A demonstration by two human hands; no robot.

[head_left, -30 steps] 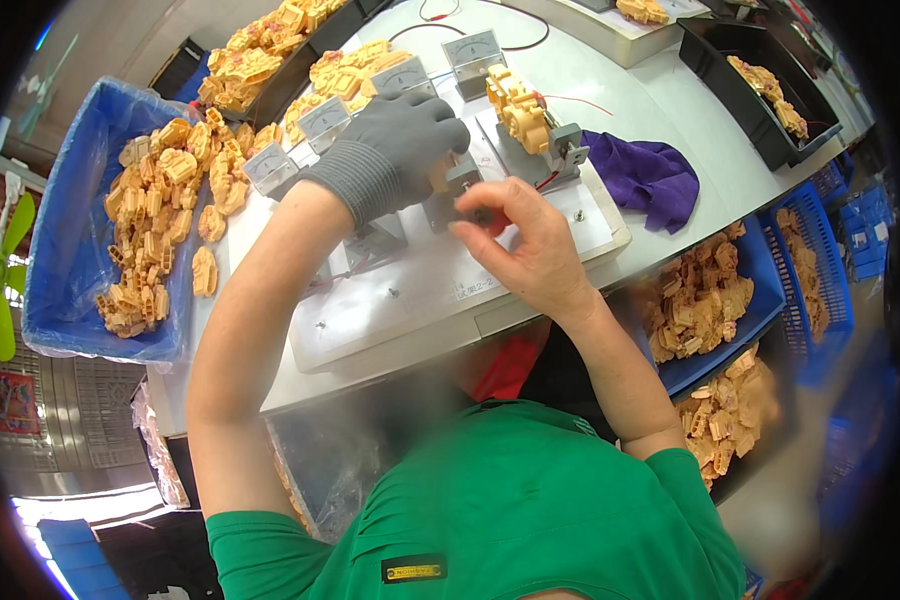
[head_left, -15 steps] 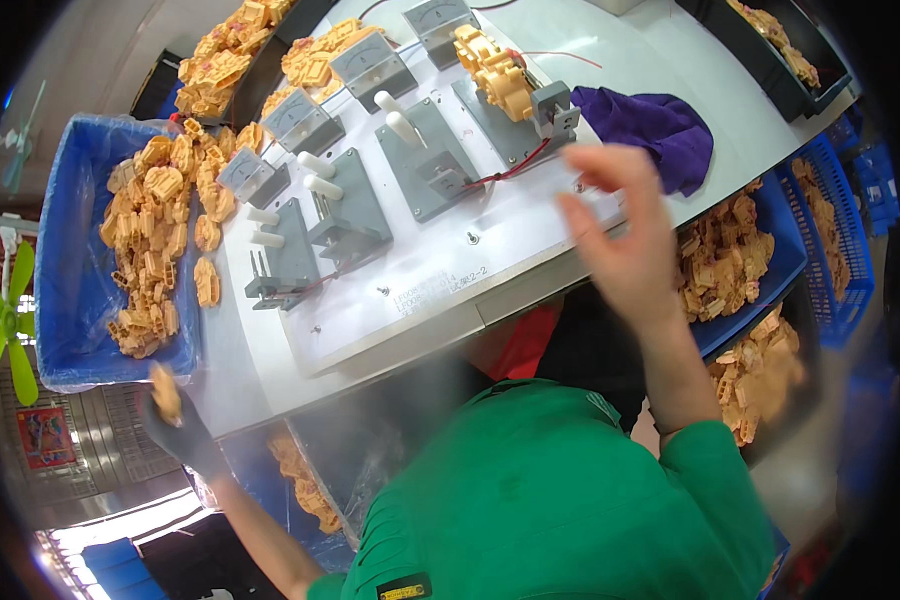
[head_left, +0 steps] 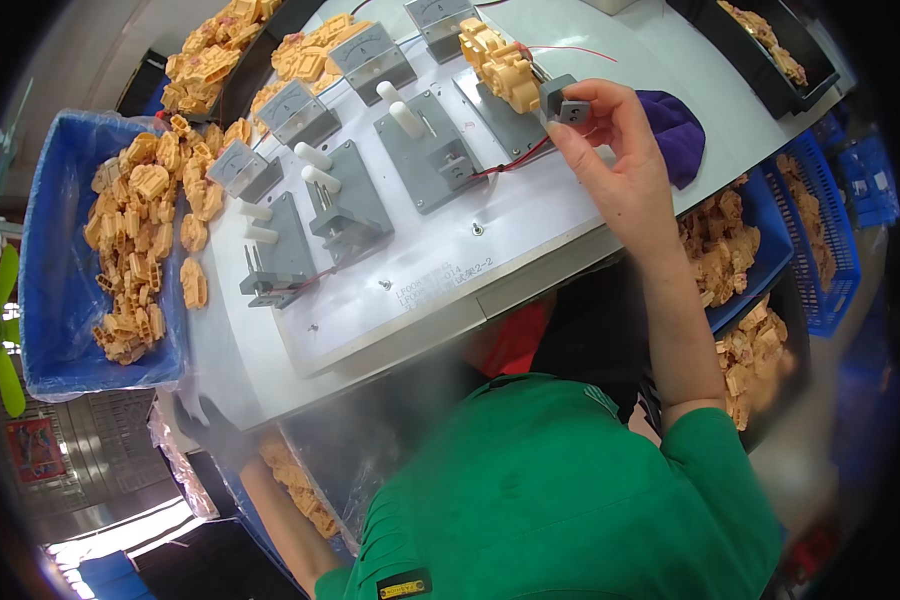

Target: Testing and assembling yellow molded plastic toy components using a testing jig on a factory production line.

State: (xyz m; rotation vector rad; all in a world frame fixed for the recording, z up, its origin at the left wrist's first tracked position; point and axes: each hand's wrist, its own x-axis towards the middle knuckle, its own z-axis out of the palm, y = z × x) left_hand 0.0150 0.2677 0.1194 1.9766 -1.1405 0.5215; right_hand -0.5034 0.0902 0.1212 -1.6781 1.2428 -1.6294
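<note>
Above white tabletop (head_left: 225, 372), right hand (head_left: 618, 165) pinches grey block (head_left: 556, 95) beside yellow casing (head_left: 505, 70); left hand (head_left: 213, 428) is blurred, its grasp I cannot tell.

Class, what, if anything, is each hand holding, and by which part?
The right hand seems to pinch the grey fixture block at its right end; whether the blurred left hand holds anything cannot be told.

Factory wkshp: bench (head_left: 215, 345) w/ analog meters (head_left: 372, 58), gray jigs (head_left: 358, 185), bin (head_left: 52, 270) of plastic pts (head_left: 150, 182).
</note>
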